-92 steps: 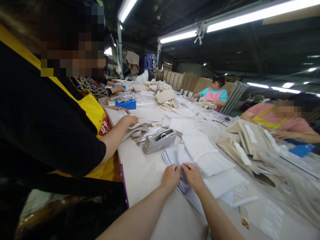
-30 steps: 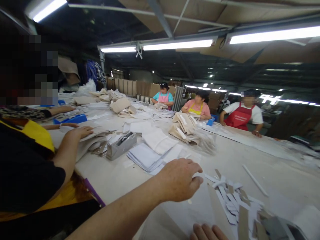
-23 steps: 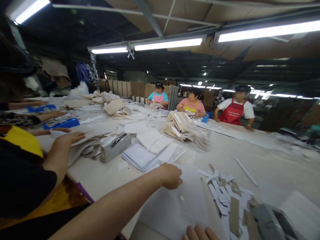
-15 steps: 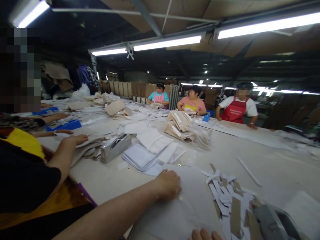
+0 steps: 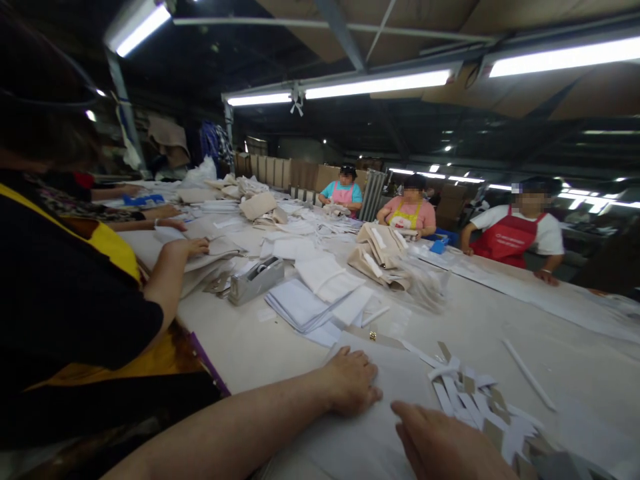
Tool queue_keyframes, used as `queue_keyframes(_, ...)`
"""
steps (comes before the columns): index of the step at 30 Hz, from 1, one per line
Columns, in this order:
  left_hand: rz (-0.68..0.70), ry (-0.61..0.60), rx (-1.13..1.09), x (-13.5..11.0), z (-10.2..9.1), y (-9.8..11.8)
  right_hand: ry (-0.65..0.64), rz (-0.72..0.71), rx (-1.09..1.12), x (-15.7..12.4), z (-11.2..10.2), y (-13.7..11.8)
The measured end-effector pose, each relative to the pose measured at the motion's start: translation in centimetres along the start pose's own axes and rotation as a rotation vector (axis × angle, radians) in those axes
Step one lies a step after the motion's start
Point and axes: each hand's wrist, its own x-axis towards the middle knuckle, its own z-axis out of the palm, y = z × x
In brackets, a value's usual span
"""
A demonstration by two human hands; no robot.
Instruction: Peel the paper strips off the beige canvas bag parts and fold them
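My left hand [image 5: 353, 381] lies flat, fingers down, on a large white sheet [image 5: 380, 407] spread on the table in front of me. My right hand [image 5: 443, 443] rests on the same sheet near the bottom edge of the view, its fingers mostly stretched out and partly cut off. A small brass fastener [image 5: 373, 335] sits on a beige strip just beyond the sheet. A heap of cut white and beige strips [image 5: 475, 400] lies right of my hands.
A stack of white sheets [image 5: 303, 307] and a grey tape dispenser [image 5: 256, 279] stand further back. A person in a yellow apron [image 5: 100, 293] works close on my left. Beige fabric bundles [image 5: 380, 257] and three seated workers are across the long table [image 5: 500, 333].
My hands left the stack of white sheets and moved right onto the large sheet. My right hand has come further into view and the camera swung right.
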Motion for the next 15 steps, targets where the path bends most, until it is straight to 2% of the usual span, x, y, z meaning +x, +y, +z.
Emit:
queue_keyframes(3,-0.009,0.015,0.013,-0.4,0.0,0.2,0.045,0.209,0.062,5.2,-1.3,1.0)
queue_keyframes(6,-0.011,0.039,0.028,-1.1,-0.1,0.3,0.032,0.289,0.013,8.2,0.9,1.6)
queue_keyframes(10,-0.006,0.021,0.0,-2.0,0.3,0.2,0.027,0.25,-0.026,8.1,4.9,1.6)
queue_keyframes(12,-0.01,0.008,-0.03,-2.3,0.6,0.1,0.031,0.236,-0.031,7.5,5.7,1.4)
queue_keyframes(15,-0.031,-0.019,-0.084,-2.3,0.4,0.1,0.027,0.226,-0.021,7.2,5.7,1.3)
